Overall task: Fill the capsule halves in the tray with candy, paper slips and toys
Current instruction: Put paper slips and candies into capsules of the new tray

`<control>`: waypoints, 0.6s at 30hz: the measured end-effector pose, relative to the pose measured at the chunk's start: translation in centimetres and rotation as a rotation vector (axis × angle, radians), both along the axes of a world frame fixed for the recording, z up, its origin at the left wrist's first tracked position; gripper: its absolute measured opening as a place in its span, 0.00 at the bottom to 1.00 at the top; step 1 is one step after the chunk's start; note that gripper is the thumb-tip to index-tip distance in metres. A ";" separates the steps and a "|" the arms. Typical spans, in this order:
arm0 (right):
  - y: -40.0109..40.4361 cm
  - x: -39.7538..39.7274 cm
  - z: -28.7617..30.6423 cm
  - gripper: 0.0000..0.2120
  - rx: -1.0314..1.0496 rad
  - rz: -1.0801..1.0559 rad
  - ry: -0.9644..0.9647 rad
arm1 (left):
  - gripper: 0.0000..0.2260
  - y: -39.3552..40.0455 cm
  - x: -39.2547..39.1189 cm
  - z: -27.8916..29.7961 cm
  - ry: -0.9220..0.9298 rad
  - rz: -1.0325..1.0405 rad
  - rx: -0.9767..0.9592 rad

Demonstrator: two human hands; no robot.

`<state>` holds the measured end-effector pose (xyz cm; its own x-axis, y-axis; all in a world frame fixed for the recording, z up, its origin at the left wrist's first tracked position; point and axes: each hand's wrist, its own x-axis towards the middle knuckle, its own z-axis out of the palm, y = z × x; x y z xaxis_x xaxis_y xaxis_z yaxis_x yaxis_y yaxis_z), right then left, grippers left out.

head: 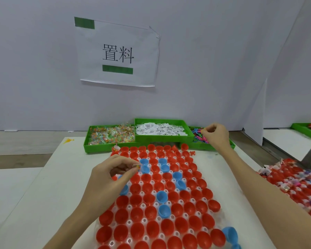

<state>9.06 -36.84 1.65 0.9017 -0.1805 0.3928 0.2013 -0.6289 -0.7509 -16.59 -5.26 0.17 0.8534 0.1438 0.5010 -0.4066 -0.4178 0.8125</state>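
A clear tray on the table holds many red capsule halves and several blue capsule halves, all open side up. My left hand hovers over the tray's upper left and pinches a small wrapped candy between thumb and fingers. My right hand reaches into the right green bin of colourful plastic toys, fingers curled and pinching a small toy. Behind the tray stand a green bin of wrapped candy and a green bin of white paper slips.
A second tray of filled capsule halves lies at the right edge. A loose blue capsule half sits by the tray's lower right. A paper sign hangs on the white wall. Another green bin stands far right.
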 end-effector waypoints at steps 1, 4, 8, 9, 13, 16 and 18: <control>0.6 -1.1 0.5 0.05 0.044 0.026 -0.018 | 0.08 0.0 0.0 0.1 0.003 0.002 -0.004; 3.2 -5.8 1.8 0.02 0.198 0.215 -0.034 | 0.08 -0.2 -0.2 0.2 0.010 -0.005 -0.022; 7.6 -13.9 3.1 0.04 0.211 0.579 -0.002 | 0.08 -0.4 -0.4 0.3 0.014 -0.007 -0.050; 8.7 -15.8 3.0 0.04 0.203 0.654 0.012 | 0.07 -0.4 -0.4 0.3 0.016 -0.012 -0.062; 11.9 -20.3 1.9 0.05 0.118 0.751 0.006 | 0.07 -0.3 -0.5 0.6 0.005 -0.049 -0.058; 11.9 -21.2 1.5 0.06 0.122 0.727 -0.001 | 0.07 0.0 -0.4 0.7 0.005 -0.060 -0.052; 11.6 -21.3 1.3 0.06 0.165 0.702 0.016 | 0.06 0.1 -0.4 0.6 0.007 -0.098 -0.047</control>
<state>-12.27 -25.28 2.97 0.8322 0.3878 0.3963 0.5045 -0.2330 -0.8314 -16.98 -5.14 0.79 0.8677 0.0832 0.4901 -0.4382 -0.3376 0.8331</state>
